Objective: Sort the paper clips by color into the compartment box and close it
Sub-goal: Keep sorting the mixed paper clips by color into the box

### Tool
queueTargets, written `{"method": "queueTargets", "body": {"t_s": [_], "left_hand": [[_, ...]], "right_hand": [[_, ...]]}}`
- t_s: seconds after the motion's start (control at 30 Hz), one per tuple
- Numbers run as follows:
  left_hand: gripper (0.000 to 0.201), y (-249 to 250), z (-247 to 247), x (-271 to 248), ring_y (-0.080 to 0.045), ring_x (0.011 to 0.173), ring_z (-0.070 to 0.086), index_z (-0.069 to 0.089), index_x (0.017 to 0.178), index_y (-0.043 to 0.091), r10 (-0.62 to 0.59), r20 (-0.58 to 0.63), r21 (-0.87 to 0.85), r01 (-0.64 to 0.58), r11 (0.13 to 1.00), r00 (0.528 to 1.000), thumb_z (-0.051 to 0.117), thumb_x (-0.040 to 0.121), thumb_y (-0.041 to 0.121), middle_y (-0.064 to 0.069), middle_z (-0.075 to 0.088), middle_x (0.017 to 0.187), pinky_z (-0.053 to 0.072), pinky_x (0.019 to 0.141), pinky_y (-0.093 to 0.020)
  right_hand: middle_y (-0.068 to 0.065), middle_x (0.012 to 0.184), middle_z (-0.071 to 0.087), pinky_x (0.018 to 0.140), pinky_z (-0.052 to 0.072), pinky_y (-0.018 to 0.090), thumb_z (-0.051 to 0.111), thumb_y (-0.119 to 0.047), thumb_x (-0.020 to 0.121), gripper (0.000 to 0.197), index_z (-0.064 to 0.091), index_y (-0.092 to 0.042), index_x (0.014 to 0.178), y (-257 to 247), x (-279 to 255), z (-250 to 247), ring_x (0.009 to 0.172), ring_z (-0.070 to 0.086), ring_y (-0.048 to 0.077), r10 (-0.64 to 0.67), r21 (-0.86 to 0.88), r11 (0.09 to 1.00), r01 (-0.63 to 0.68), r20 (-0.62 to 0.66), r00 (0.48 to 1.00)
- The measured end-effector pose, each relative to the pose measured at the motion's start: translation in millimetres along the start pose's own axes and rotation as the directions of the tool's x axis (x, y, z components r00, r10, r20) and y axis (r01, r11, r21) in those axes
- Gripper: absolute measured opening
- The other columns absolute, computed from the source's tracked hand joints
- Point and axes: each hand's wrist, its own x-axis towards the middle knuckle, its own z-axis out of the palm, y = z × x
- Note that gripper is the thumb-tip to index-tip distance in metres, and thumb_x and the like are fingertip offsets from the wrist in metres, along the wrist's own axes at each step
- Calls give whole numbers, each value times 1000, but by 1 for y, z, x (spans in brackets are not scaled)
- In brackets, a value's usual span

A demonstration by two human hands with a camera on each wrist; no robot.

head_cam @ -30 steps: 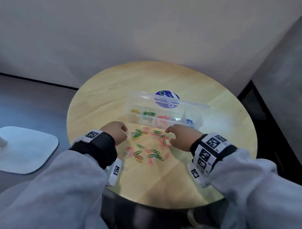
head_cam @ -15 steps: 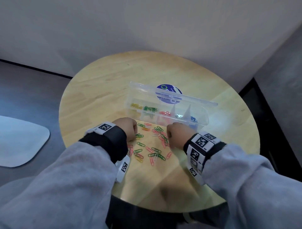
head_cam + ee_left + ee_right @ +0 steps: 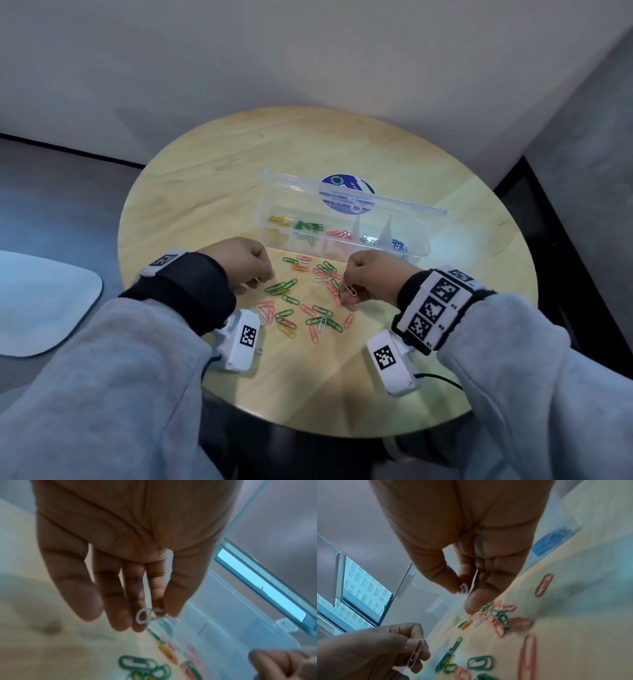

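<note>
Two white clips are off the counter (image 3: 342, 387), one in each hand. The left hand (image 3: 239, 263) pinches a white paper clip (image 3: 147, 616) between thumb and fingertips; the right hand (image 3: 371, 279) pinches a second white clip (image 3: 351, 290), its long axis hanging slantwise below the fingers. The compartment box (image 3: 346, 226) stands open just beyond both hands, lid raised at the back, with yellow, green, red, silver-white and blue groups running left to right. The pale clips' cell lies right of centre, so the right hand is nearer it, and the left must cross further. Many loose clips (image 3: 301, 308) lie between the wrists. Half a second earlier both hands were down at the pile; now they are lifted, each carrying a clip.
</note>
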Motion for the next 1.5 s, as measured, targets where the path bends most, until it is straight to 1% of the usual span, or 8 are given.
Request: {"method": "queueTargets", "body": {"t_s": [0.13,0.3,0.43,0.53,0.7,0.87,1.2,1.5], "left_hand": [[22,2,-9,-8,-19,62,57,44,68,12,-24,-24,-205,18,979,999,48,88,3,-9,62,74,47,60,-25],[22,-3,-20,-17,-18,55,54,41,68,13,-32,-58,-248,17,968,998,42,87,1,-8,60,65,44,54,-22],[18,-10,-20,-21,-17,53,56,52,80,14,-21,-33,-229,13,973,999,41,89,2,-8,62,64,47,54,-23],[23,-12,-19,-22,-17,58,55,57,85,14,-32,-13,-148,30,989,999,38,90,2,-7,61,69,45,56,-23],[17,-17,-15,-20,-17,61,47,61,82,11,-43,16,97,41,994,999,45,88,6,-3,55,71,39,58,-23],[11,-19,-7,-22,-9,61,45,57,82,23,20,25,409,-28,912,999,49,85,16,9,52,70,37,56,-20],[24,-18,3,-24,-11,61,44,60,85,33,31,-9,508,-22,861,999,53,78,11,11,45,67,30,51,-21],[27,-15,9,-22,-7,61,43,62,93,36,48,55,590,-71,804,997,56,80,13,11,46,68,31,50,-20]], "right_hand": [[11,68,58,46,45,23,41,5,90,17,46,-9,81,-5,4,9,55,56,22,-5,91,996,2,25,1000],[-13,73,46,51,34,19,53,-10,86,29,56,-27,109,-20,7,19,61,46,4,-161,-623,774,113,-21,987],[-3,114,57,55,40,19,55,-1,81,58,46,-34,128,-31,16,25,83,52,14,-121,-796,600,77,5,993],[1,123,56,62,44,23,59,0,81,61,44,-34,130,-32,22,28,85,51,16,-117,-830,554,64,-2,993],[-4,93,53,64,49,27,63,-3,79,40,53,-27,109,-31,30,32,77,53,17,-134,-842,536,58,-17,991],[-3,93,54,51,36,19,60,-17,85,22,55,-20,107,-25,29,28,72,48,13,-181,-835,545,70,-36,983],[2,114,59,69,37,24,58,-21,88,25,54,-16,112,-22,27,26,86,48,16,-203,-862,505,50,-62,977],[0,98,58,64,38,22,61,-26,87,20,60,-14,103,-23,25,26,85,51,16,-161,-875,483,37,-47,986]]}}
